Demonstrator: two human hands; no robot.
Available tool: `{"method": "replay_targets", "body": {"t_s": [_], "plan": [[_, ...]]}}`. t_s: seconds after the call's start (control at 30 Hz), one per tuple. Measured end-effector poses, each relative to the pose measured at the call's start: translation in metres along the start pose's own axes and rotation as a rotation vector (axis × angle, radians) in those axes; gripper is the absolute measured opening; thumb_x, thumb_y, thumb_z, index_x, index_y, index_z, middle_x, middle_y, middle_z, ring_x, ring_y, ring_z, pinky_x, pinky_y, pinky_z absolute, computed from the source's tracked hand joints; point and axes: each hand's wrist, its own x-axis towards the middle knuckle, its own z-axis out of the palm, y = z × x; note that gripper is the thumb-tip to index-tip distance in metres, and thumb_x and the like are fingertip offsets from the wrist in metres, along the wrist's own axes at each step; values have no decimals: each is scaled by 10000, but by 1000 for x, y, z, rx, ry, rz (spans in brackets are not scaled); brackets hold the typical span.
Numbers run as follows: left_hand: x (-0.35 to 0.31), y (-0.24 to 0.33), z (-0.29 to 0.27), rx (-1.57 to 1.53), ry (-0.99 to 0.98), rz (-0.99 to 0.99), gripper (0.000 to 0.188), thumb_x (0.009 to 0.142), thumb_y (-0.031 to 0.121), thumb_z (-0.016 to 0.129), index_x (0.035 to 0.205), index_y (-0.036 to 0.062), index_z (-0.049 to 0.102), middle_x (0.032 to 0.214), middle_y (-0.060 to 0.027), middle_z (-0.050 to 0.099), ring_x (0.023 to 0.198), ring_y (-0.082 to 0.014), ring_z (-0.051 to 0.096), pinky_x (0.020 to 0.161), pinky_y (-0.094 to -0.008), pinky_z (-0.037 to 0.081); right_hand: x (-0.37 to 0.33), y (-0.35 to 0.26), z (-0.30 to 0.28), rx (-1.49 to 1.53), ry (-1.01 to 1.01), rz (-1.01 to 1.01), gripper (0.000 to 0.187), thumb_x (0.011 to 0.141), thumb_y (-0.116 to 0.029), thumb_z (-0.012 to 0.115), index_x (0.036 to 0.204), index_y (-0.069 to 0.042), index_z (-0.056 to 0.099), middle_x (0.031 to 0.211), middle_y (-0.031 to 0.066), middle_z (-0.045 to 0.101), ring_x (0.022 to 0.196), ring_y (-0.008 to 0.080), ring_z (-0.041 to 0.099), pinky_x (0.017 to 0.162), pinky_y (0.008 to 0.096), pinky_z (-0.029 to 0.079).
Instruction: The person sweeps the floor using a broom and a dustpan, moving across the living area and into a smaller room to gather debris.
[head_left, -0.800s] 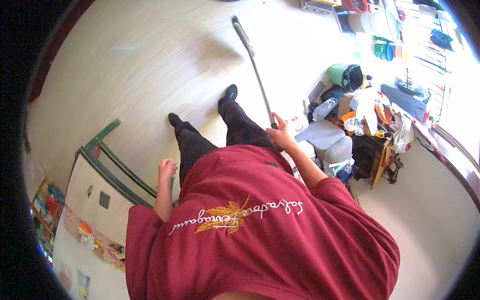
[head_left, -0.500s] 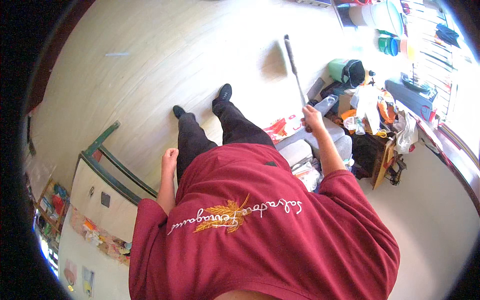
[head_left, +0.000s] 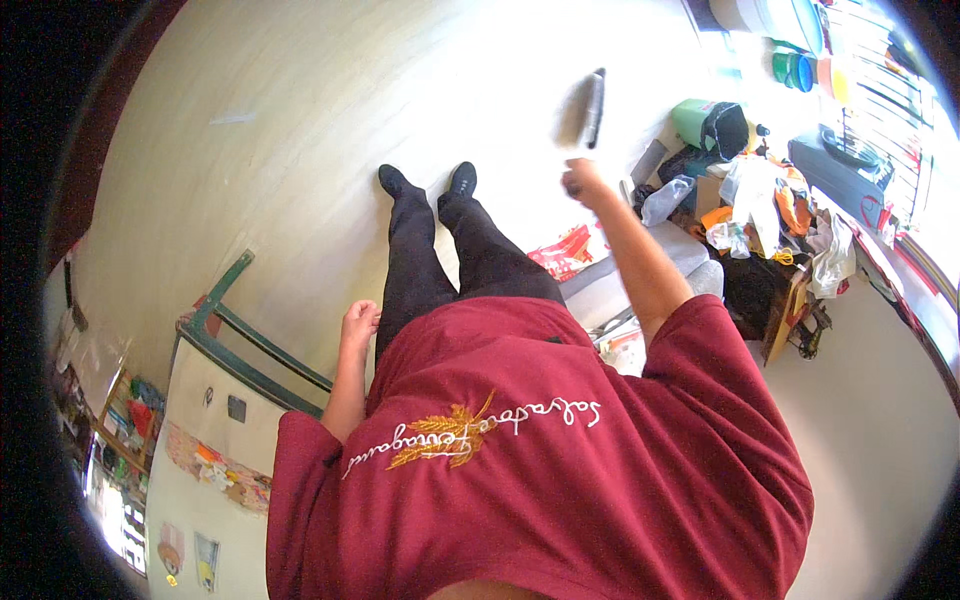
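Observation:
My right hand is closed round the handle end of a slim stick-like tool, held out ahead and to the right above the pale floor. The tool has a dark, narrow head, and its shadow lies close beside it; whether the head touches the floor I cannot tell. My left hand hangs by my left thigh with its fingers curled in and nothing seen in them. Nearest to it is a green frame by a white panel.
On the right stand a green bin, a grey padded seat with a red-and-white bag, and a heap of plastic bags. A blue-grey box is at the window. My shoes are on the floor ahead.
My right hand has swung forward and left with the tool, which now looks shorter and nearer its shadow. My left foot has come beside the right; the left hand has shifted slightly right.

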Motion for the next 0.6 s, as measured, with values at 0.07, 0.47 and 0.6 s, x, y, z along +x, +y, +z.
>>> {"method": "replay_targets", "body": {"t_s": [0.07, 0.47, 0.6], "plan": [[3, 23, -3, 19, 0, 25, 224, 801, 222, 511, 938, 45, 505, 813, -51, 559, 630, -99, 515, 535, -210, 412, 10, 22, 87, -1696, 4, -493, 167, 709, -196, 543, 748, -41, 592, 745, 100, 566, 792, 230, 541, 669, 322, 439], [40, 63, -93, -31, 79, 63, 217, 805, 239, 489, 940, 69, 488, 807, -41, 560, 629, -121, 535, 538, -228, 423, -182, -88, 307, -146, -412, -113, 538, 725, -55, 520, 1229, -28, 334, 609, 91, 511, 447, 158, 487, 410, 274, 408], [36, 69, -98, -49, 153, 46, 212, 805, 226, 489, 934, 58, 485, 793, -49, 565, 584, -123, 536, 492, -227, 426, -203, -102, 241, -287, -461, -206, 554, 735, -92, 545, 1242, -28, 329, 568, 46, 494, 420, 118, 469, 394, 251, 388]]}}
